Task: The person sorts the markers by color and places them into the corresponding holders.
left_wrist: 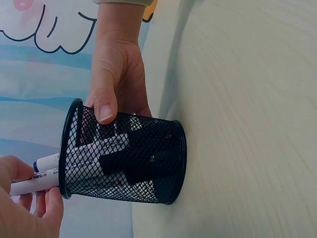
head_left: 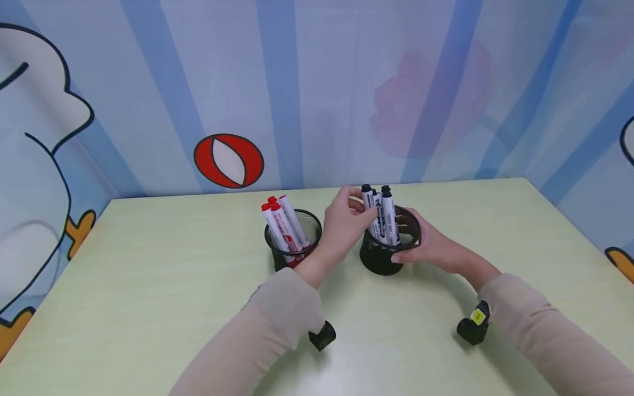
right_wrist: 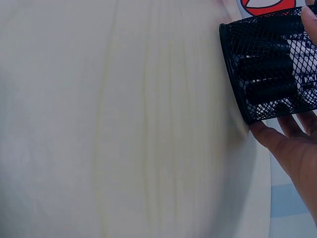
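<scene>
My right hand (head_left: pixel 428 245) grips a black mesh pen cup (head_left: pixel 381 263) by its side, thumb at the front in the head view. Several white markers (head_left: pixel 390 220) with black ends stand in this cup. With thumb and fingers my left hand (head_left: pixel 346 220) pinches one white marker (left_wrist: pixel 37 184) at the cup's rim; its other end is inside the cup. In the right wrist view, dark marker caps (right_wrist: pixel 270 67) show through the mesh near the cup's base. Left of it is a second mesh cup (head_left: pixel 317 220) holding several red-ended white markers (head_left: pixel 284 225), partly hidden by my left forearm.
Both cups stand toward the back of a pale wood-grain table (head_left: pixel 173 286). Behind it hangs a blue striped backdrop (head_left: pixel 327 82) with cartoon prints. Dark wrist devices (head_left: pixel 473 324) hang below both sleeves.
</scene>
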The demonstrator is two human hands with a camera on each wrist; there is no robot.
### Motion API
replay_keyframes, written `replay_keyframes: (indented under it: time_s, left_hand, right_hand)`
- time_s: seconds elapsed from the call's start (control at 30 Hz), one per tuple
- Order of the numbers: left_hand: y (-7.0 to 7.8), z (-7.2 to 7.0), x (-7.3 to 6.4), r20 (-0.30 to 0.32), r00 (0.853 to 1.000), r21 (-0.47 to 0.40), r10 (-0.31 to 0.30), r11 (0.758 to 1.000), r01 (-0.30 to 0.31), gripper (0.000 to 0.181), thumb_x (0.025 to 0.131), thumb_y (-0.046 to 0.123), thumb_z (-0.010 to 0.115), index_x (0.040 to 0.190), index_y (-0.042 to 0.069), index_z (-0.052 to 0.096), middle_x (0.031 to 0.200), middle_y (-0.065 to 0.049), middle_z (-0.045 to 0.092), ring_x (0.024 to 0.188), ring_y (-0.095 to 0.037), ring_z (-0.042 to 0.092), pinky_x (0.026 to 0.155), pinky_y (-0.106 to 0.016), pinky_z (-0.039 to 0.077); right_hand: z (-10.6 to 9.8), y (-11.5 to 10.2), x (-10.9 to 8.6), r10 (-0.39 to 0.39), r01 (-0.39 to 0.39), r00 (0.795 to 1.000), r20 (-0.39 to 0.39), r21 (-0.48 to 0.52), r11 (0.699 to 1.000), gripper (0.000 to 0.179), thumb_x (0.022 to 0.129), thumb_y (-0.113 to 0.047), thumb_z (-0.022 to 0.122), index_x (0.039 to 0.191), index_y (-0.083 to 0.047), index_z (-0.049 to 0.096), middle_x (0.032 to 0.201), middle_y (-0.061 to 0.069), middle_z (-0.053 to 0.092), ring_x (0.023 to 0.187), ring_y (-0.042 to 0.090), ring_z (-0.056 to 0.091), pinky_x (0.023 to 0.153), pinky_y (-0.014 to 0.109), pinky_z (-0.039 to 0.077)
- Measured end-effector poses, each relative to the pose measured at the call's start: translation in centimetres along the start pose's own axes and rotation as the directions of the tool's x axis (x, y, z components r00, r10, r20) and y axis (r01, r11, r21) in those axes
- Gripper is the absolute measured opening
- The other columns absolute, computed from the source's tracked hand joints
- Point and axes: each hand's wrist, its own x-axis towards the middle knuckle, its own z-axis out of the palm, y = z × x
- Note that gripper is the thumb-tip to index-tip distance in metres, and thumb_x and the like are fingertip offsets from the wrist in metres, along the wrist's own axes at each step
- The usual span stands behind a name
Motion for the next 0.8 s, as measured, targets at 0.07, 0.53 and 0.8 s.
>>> replay_keyframes:
  time_s: [0.07, 0.53, 0.8]
  left_hand:
    - [0.09, 0.05, -0.01, 0.003, 1.0, 0.007, -0.003, 1.0, 0.003, 0.028, 0.083, 0.008, 0.064, 0.108, 0.005, 0.053, 0.084, -0.006, 0.058, 0.074, -0.015, 0.055, 0.059, -0.021, 0.043]
    - [0.4, 0.16, 0.0, -0.006, 1.0, 0.04, -0.028, 0.999, 0.028, 0.036, 0.078, 0.001, 0.066, 0.111, 0.004, 0.051, 0.083, -0.006, 0.059, 0.076, -0.016, 0.058, 0.063, -0.023, 0.047]
    - [0.32, 0.13, -0.06, 0.017, 0.999, 0.049, -0.041, 0.998, 0.04, 0.043, 0.077, -0.002, 0.068, 0.115, 0.005, 0.049, 0.086, -0.008, 0.059, 0.078, -0.017, 0.058, 0.066, -0.024, 0.05]
  right_hand:
    - [-0.03, 0.06, -0.01, 0.001, -0.001, 1.0, -0.002, 0.004, 1.0, 0.089, 0.073, -0.002, 0.076, 0.141, -0.01, 0.02, 0.138, 0.017, 0.035, 0.121, 0.031, 0.039, 0.088, 0.027, 0.045]
    - [-0.06, 0.13, 0.0, -0.001, 0.001, 1.0, 0.012, 0.017, 1.0, 0.089, 0.073, -0.002, 0.076, 0.141, -0.011, 0.019, 0.137, 0.017, 0.036, 0.117, 0.029, 0.043, 0.086, 0.028, 0.047]
    - [-0.03, 0.11, -0.07, -0.001, 0.001, 1.0, 0.025, 0.021, 1.0, 0.091, 0.074, -0.001, 0.075, 0.143, -0.012, 0.017, 0.139, 0.017, 0.034, 0.118, 0.031, 0.043, 0.087, 0.03, 0.047]
